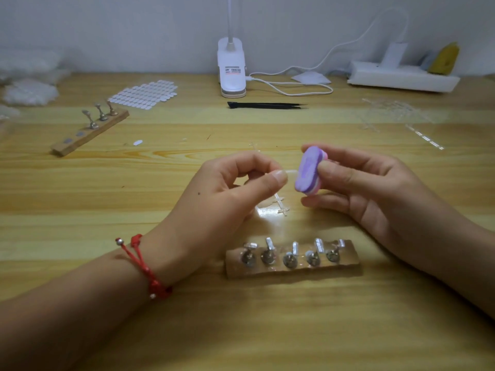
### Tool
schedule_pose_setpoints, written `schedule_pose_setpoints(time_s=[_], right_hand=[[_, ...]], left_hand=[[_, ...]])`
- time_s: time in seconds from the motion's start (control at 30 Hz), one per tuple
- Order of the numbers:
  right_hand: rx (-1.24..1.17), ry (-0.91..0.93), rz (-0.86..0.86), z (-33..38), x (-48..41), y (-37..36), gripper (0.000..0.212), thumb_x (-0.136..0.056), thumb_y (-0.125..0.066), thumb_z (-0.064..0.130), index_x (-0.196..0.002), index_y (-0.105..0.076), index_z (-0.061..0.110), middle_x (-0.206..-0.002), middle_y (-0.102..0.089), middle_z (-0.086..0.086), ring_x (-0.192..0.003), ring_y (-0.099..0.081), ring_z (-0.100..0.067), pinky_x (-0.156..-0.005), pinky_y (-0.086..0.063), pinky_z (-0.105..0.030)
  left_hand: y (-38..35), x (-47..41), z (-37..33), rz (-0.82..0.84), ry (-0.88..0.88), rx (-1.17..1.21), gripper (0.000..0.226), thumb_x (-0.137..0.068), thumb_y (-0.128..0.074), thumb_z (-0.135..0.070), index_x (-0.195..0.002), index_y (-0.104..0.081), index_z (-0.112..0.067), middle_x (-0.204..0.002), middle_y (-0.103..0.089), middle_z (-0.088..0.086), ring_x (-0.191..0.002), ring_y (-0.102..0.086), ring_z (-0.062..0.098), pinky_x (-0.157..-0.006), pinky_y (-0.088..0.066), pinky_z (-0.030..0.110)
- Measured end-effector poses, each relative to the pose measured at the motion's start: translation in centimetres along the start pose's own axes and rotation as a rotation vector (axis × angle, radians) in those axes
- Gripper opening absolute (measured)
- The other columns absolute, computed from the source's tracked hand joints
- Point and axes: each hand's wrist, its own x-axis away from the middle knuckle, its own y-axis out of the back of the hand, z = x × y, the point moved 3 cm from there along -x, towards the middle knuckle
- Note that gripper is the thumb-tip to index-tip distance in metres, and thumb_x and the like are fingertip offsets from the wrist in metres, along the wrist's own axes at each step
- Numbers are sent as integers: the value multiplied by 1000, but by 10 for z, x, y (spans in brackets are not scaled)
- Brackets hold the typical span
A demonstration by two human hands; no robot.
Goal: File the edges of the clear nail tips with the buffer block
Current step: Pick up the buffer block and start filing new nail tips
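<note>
My left hand (227,194) pinches a clear nail tip (290,173) between thumb and forefinger above the table's middle. Its free end points right, a short gap from the buffer block (308,170). That block is a small purple and pink oval pad, held upright between the thumb and fingers of my right hand (369,188). More clear nail tips (278,207) lie on the wood just below the two hands. A wooden holder (293,259) near me carries several metal stands with clear tips on top.
A second wooden holder (89,129) with three metal stands sits at the left. Behind are a sheet of white stickers (144,94), black tweezers (267,105), a white clip lamp (231,68) with its cable, a power strip (401,79) and clear plastic sprues (396,113).
</note>
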Motion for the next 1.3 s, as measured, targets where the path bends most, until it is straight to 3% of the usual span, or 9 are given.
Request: schedule_pose_setpoints(time_s=[0.23,0.33,0.43,0.57,0.67,0.77,0.9,1.03,1.3], right_hand=[[76,48,15,-1,0,1,27,-74,-71,18,-100,-77,16,-86,-74,-3,-75,-71,-11,-70,-57,-24],[168,54,45,-2,2,-2,31,-69,-78,24,-100,-77,23,-88,-75,-2,-77,-72,-13,-72,-57,-23],[90,75,-2,-3,0,1,27,-73,-70,19,-99,-77,16,-84,-74,-2,-75,-70,-11,-71,-57,-24],[180,66,51,-3,2,-2,30,-69,-80,24,-98,-78,22,-89,-75,-2,-80,-72,-13,-74,-57,-23],[136,83,12,-2,2,0,29,-70,-76,24,-99,-78,19,-86,-75,-2,-77,-71,-12,-72,-57,-24],[168,80,25,-3,2,-2,32,-65,-75,27,-97,-78,21,-87,-75,-3,-78,-72,-14,-72,-57,-23],[120,86,-15,-2,3,-1,31,-64,-74,26,-94,-78,18,-83,-75,-3,-74,-72,-12,-69,-57,-22],[192,71,55,-2,4,-4,30,-67,-81,24,-96,-78,23,-86,-76,-3,-76,-72,-13,-70,-56,-21],[165,69,43,-2,3,-3,33,-66,-75,30,-98,-78,23,-88,-76,-1,-77,-72,-11,-71,-57,-21]], left_hand=[[-3,2,1,70,6,-39,12,-79,-60,-33,-74,-66,-23,-70,-48,-5,-63,-39,17,-60,-34,30],[-2,1,2,52,10,-23,13,-78,-60,-32,-74,-66,-22,-70,-49,-3,-63,-38,18,-60,-34,28],[-3,1,2,65,3,-25,11,-78,-60,-32,-73,-66,-23,-70,-48,-5,-63,-39,16,-59,-35,26],[-4,2,3,77,6,-34,15,-79,-60,-32,-77,-66,-19,-77,-51,10,-68,-43,21,-65,-37,35],[-3,1,2,64,3,-48,14,-79,-59,-34,-75,-66,-22,-75,-50,3,-68,-42,18,-64,-37,29],[-3,1,2,66,0,-56,17,-79,-59,-33,-77,-66,-18,-76,-49,10,-67,-42,18,-62,-37,30],[-2,2,1,59,-9,-49,13,-79,-59,-33,-73,-65,-23,-72,-47,-1,-63,-38,16,-55,-35,20],[-2,1,2,50,-7,-58,13,-79,-59,-33,-74,-65,-22,-73,-49,-1,-65,-40,16,-59,-37,26],[-3,2,1,66,-14,-51,13,-78,-60,-30,-72,-65,-20,-72,-46,5,-62,-39,15,-54,-33,19]])
